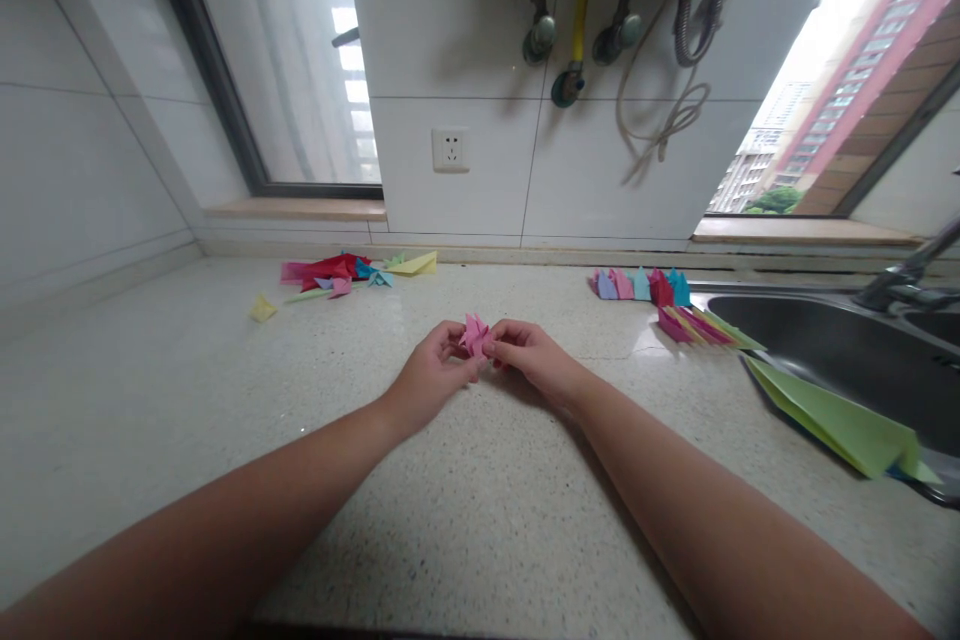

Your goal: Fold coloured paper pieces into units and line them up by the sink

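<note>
Pink folded paper (pixel 474 332) was at centre over the counter (pixel 480 510), held by left hand (pixel 435 362), loosely curled, and right hand (pixel 531 355), pinched nearly closed. Paper pile (pixel 330 271) lay at its ten o'clock.

Pink folded paper piece (pixel 474 334), many-pointed, between left grip (pixel 433 368) and right grip (pixel 537 358)

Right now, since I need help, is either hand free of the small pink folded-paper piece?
No, the left hand and right hand grip the small pink folded-paper piece from opposite sides.
</note>
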